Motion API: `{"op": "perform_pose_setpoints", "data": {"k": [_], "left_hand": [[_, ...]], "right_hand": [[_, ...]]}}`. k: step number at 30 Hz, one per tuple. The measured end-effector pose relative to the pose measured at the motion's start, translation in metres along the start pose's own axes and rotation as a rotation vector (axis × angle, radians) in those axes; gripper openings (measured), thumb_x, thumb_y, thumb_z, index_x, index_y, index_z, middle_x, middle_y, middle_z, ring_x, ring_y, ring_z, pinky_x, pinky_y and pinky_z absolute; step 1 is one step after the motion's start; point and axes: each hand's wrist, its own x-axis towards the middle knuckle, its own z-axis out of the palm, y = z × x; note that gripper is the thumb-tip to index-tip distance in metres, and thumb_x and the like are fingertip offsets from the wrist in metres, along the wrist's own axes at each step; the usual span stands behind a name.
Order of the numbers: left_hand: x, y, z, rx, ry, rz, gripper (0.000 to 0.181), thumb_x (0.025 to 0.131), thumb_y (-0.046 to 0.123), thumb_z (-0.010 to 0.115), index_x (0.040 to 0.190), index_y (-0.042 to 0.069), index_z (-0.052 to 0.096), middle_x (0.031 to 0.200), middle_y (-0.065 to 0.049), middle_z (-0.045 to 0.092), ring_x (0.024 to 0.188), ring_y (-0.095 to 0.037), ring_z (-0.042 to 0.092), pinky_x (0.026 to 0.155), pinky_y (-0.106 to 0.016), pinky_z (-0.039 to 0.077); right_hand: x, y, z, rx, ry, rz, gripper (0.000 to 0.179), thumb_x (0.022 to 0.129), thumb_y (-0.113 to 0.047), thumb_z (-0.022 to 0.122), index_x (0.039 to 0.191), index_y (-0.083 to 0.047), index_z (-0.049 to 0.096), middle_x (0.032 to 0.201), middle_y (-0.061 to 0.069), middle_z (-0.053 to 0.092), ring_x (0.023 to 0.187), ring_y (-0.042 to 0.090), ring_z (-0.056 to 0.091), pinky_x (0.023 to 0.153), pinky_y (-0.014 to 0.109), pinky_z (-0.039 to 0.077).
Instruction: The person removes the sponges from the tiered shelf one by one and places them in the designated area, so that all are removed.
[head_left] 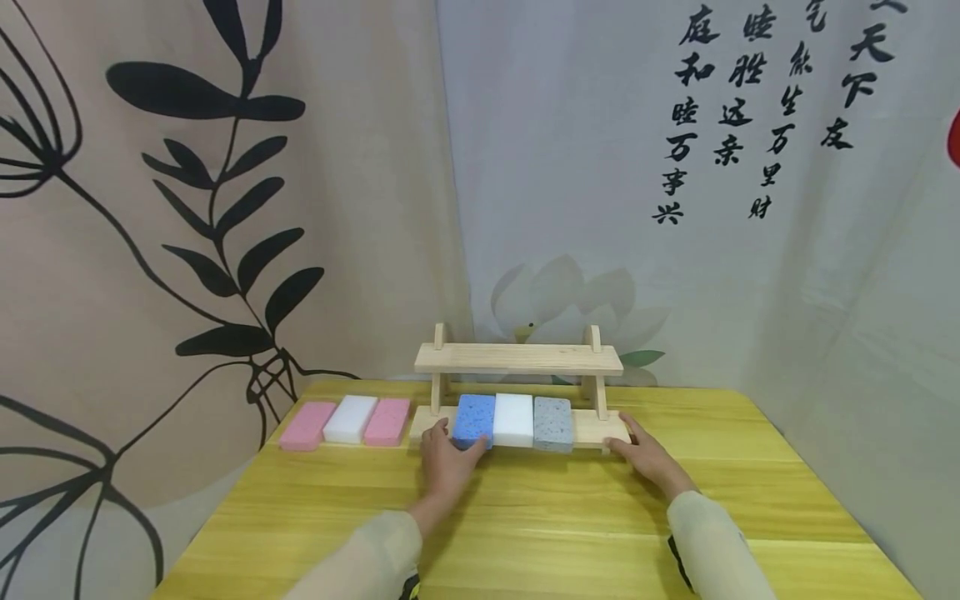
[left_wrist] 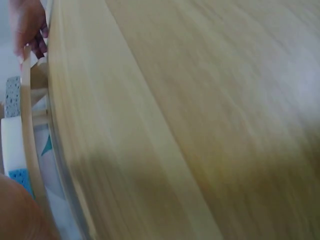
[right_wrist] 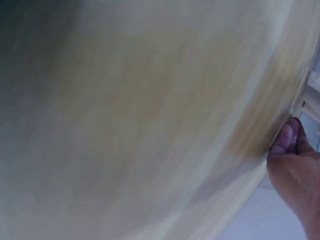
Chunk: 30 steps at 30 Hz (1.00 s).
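A two-tier wooden rack (head_left: 517, 358) stands toward the back of the table. On its lower shelf sit a blue sponge (head_left: 475, 417), a white sponge (head_left: 513, 419) and a grey speckled sponge (head_left: 552, 423), side by side. My left hand (head_left: 444, 467) pinches the blue sponge at its lower left, thumb along the front edge and fingers at the left side. With my right hand (head_left: 647, 454) I grip the right end of the lower shelf; the right wrist view shows that hand (right_wrist: 295, 165) with fingers bent at the wood. In the left wrist view, the blue sponge (left_wrist: 21, 179) is partly hidden.
Left of the rack, a pink sponge (head_left: 307, 427), another white sponge (head_left: 350, 419) and a second pink sponge (head_left: 387, 422) lie in a row on the yellow wooden table (head_left: 570, 517). A printed curtain (head_left: 360, 208) hangs right behind the table.
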Motion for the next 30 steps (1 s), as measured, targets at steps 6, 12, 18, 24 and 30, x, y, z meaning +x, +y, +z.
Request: {"op": "perform_pose_setpoints", "data": {"k": [6,12,18,24,30], "left_hand": [[-0.003,-0.003,0.008,0.016,0.018,-0.010,0.085,0.070,0.037,0.088,0.133,-0.006,0.049,0.120,-0.021,0.050,0.110,-0.035,0.048,0.089,-0.049,0.044],[-0.004,-0.004,0.013,0.020,0.028,-0.010,0.087,0.069,0.038,0.089,0.132,-0.006,0.049,0.123,-0.021,0.049,0.113,-0.036,0.047,0.090,-0.050,0.042],[-0.003,-0.003,0.016,0.023,0.021,-0.022,0.086,0.069,0.037,0.090,0.133,-0.004,0.049,0.125,-0.021,0.049,0.113,-0.035,0.047,0.092,-0.051,0.041],[-0.001,-0.004,0.019,0.023,0.029,-0.022,0.084,0.068,0.035,0.090,0.131,-0.004,0.050,0.122,-0.020,0.049,0.111,-0.035,0.048,0.091,-0.050,0.041],[0.001,-0.006,0.021,0.037,0.044,0.002,0.080,0.068,0.034,0.089,0.127,-0.005,0.052,0.119,-0.020,0.051,0.109,-0.035,0.050,0.091,-0.050,0.041]], "right_hand": [[0.004,0.006,0.000,0.015,-0.005,-0.015,0.094,0.094,-0.057,0.056,0.160,-0.011,0.007,0.155,0.037,0.014,0.141,0.054,0.017,0.111,0.066,0.019],[0.005,0.008,-0.001,0.017,-0.010,-0.035,0.096,0.093,-0.061,0.056,0.160,-0.012,0.008,0.155,0.038,0.012,0.141,0.055,0.016,0.110,0.067,0.018],[0.004,0.006,-0.001,0.028,-0.004,-0.021,0.094,0.093,-0.059,0.056,0.160,-0.013,0.008,0.156,0.035,0.015,0.142,0.052,0.018,0.112,0.065,0.019],[0.001,0.001,0.001,0.017,0.005,0.007,0.089,0.097,-0.051,0.057,0.160,-0.011,0.008,0.156,0.034,0.016,0.142,0.051,0.019,0.112,0.064,0.019],[0.001,0.001,0.001,0.013,0.008,0.009,0.088,0.097,-0.050,0.056,0.160,-0.011,0.008,0.157,0.034,0.015,0.143,0.051,0.017,0.112,0.064,0.017]]}}
